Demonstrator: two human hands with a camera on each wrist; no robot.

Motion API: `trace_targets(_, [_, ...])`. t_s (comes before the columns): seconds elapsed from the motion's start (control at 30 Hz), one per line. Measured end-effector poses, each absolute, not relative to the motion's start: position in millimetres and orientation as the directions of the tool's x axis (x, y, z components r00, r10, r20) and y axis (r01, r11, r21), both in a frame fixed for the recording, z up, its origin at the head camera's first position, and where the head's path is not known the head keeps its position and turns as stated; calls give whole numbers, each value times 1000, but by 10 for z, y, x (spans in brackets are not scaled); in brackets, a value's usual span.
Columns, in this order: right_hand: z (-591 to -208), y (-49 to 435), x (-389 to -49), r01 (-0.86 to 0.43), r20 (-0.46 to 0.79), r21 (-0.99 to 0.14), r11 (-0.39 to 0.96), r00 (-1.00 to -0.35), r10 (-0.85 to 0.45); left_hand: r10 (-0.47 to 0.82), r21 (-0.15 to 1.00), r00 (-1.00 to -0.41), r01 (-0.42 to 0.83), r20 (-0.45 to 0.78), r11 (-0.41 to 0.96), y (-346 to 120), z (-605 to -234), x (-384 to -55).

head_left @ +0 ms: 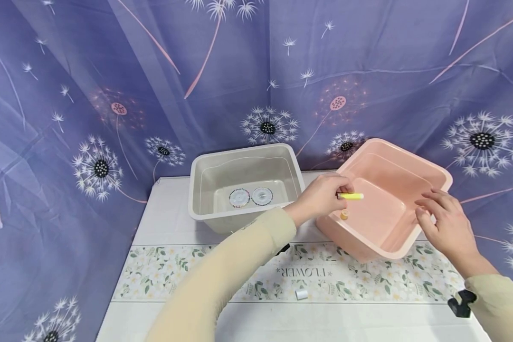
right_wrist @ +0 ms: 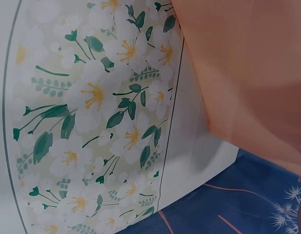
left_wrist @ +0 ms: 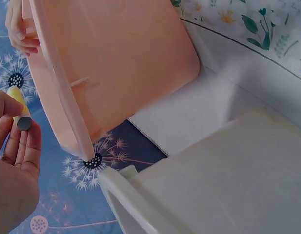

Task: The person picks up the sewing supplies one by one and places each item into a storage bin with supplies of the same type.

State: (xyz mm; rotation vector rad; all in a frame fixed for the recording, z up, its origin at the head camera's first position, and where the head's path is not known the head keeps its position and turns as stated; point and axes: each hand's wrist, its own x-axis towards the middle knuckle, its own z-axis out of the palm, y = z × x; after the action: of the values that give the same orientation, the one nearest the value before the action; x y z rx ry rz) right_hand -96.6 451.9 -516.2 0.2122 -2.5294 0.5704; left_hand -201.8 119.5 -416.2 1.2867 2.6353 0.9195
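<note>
My left hand (head_left: 325,192) is over the left side of a pink basin (head_left: 378,237). Between its thumb and fingers it pinches a small yellow cylinder (head_left: 352,195) with a white end; the left wrist view shows the cylinder's (left_wrist: 22,119) grey other end. Just below that hand, at the basin's near left wall, is a small tan round item (head_left: 344,215), its kind too small to tell. My right hand (head_left: 446,225) is at the basin's right rim with loosely bent fingers and holds nothing visible. Whether it touches the rim I cannot tell.
Left of the pink basin stands a grey basin (head_left: 243,154) with two round pin wheels (head_left: 239,197) on its floor. A short white cylinder (head_left: 301,294) lies on the flower-patterned table cover (head_left: 346,275). A blue dandelion curtain (head_left: 222,71) hangs behind.
</note>
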Motion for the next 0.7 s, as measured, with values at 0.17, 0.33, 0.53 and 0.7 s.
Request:
trace_targets(0.17, [-5168,4531,-967,-261,534,-351,899,-845,-37,745,507,-641,712,187,485,1290,-4178,-2025])
trace_targets(0.33, [-5173,4534,-969,-263,535,-352,898,-844,-38,746,511,-642,707,175,488,1369,-4197,-2040])
trace_targets(0.53, [-5158,4534,-971,-269,545,-353,896,-838,-37,748,522,-644,698,160,490,1474,-4225,-2059])
trace_targets(0.7, [-5163,4534,-974,-271,547,-354,895,-837,-37,744,526,-655,682,131,508,1552,-4264,-2071])
